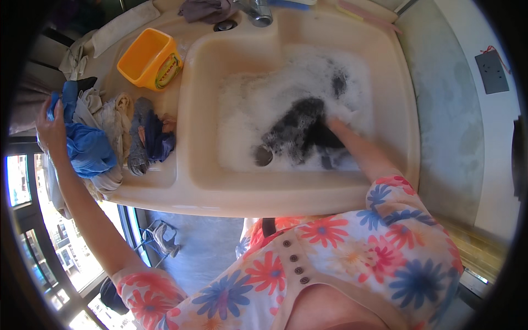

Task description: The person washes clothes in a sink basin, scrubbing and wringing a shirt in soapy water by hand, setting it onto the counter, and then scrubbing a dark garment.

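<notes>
A black cloth (295,126) lies soaked in sudsy water in the beige sink basin (305,180). My right hand (339,122) is in the foam at the cloth's right side; foam and cloth hide its fingers, so its hold cannot be made out. At the far left my left hand (51,126) has its fingers and thumb closed on the upper part of a blue cloth (88,146), which lies bunched on the ledge beside the basin. Grey, cream and dark blue cloths (159,140) lie in a row to its right.
A yellow-orange plastic tub (149,60) stands on the left ledge. The metal faucet (260,14) is at the basin's back edge, with a dark mauve cloth (206,10) beside it. A wall socket (492,72) is at the right. Windows lie at the lower left.
</notes>
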Motion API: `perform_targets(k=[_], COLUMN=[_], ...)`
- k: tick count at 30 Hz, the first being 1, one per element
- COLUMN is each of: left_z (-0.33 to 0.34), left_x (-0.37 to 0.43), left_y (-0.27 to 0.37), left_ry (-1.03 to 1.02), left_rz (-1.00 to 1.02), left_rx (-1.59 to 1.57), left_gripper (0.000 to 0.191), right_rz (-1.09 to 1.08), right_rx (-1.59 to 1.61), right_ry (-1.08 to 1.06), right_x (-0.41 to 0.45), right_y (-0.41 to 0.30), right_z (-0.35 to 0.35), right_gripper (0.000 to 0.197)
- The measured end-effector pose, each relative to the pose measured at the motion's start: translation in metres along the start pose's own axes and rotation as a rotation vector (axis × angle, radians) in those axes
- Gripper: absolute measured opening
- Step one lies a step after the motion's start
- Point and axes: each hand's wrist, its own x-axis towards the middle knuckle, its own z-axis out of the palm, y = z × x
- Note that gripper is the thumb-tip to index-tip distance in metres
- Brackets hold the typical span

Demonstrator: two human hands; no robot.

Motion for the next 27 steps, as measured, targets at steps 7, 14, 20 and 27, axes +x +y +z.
perform_targets(k=[7, 14, 20, 27], left_z=[0.075, 0.174, 0.258, 0.291], left_x=[-0.118, -0.208, -0.272, -0.260], left_y=[0.293, 0.412, 0.431, 0.413], left_ry=[-0.779, -1.263, -1.371, -1.473], left_rz=[0.656, 0.446, 0.245, -1.121], left_rx=[-0.657, -0.144, -0.262, -1.294], left_gripper=[0.049, 0.092, 0.082, 0.051], right_rz=[-0.281, -0.304, -0.140, -0.116], right_rx=[0.641, -0.105, 0.184, 1.150], right_ry=[0.174, 0.220, 0.117, 0.288], right_x=[-0.009, 0.006, 0.046, 0.084], right_y=[-0.033, 0.009, 0.061, 0.030], right_z=[-0.105, -0.097, 0.012, -0.005], right_gripper=[0.031, 0.093, 0.066, 0.041])
